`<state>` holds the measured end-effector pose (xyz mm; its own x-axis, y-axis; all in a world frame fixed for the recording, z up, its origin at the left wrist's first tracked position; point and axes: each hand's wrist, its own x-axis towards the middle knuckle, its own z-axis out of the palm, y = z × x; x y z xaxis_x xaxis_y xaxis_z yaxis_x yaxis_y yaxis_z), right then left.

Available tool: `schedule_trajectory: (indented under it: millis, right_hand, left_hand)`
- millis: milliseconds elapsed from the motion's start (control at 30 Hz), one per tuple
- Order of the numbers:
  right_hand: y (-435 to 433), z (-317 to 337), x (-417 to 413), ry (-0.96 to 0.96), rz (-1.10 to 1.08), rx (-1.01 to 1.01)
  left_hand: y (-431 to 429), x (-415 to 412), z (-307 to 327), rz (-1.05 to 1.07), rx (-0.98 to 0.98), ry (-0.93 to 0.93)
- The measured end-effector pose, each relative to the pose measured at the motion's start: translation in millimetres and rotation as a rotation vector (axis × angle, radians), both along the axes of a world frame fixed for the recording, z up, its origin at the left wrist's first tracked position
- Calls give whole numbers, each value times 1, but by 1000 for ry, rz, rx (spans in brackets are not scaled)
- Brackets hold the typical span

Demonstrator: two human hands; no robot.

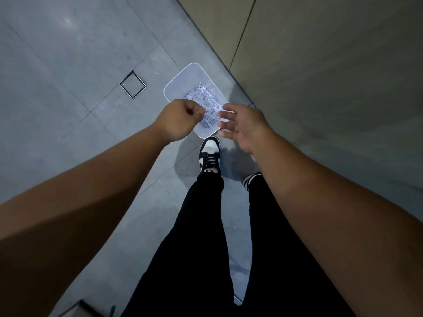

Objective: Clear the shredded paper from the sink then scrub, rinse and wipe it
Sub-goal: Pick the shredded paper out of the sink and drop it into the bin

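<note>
A tub (180, 74) stands on the grey floor (68, 110) at centre frame, its right long edge near the foot of the wall (320, 76). The wall fills the upper right of the frame and closes off that side. Toward the left and upper left the floor lies open.

A square drain (132, 84) is set in the floor left of the tub, apart from it. A black-and-white shoe (209, 156) has its toe at the tub's lower end. The second shoe (251, 177) shows partly under the right forearm. Black trousers (194, 248) fill the lower centre.

The tub's long axis runs from upper left to lower right, roughly along the wall's foot. The paper (201, 97) lies heaped in its lower-right half, and the upper end is bare.

Both arms reach over the tub's lower end. The left grip (180, 120) is curled above the left rim; I cannot tell whether it pinches any paper. The right grip (242, 126) is released, fingers spread, at the right rim.
</note>
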<state>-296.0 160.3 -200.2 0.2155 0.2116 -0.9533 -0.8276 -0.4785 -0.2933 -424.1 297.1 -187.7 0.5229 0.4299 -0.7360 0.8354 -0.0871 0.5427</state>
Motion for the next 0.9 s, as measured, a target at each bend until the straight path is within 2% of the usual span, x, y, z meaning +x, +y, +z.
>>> schedule_trajectory:
  millis: [267, 367, 500, 700, 900]
  right_hand:
    - [-28, 160, 8, -445, 202, 137]
    - [-45, 215, 12, -594, 185, 180]
    - [-69, 291, 24, -668, 88, 266]
    - [-118, 370, 53, -800, -63, 244]
    - [-179, 393, 89, -821, -293, 153]
  left_hand:
    - [5, 18, 166, -118, 126, -249]
    - [-1, 29, 229, -149, 150, -380]
    - [-15, 49, 296, -175, 131, -539]
    - [-47, 97, 355, -305, 128, -709]
    - [-84, 167, 372, -495, 131, -745]
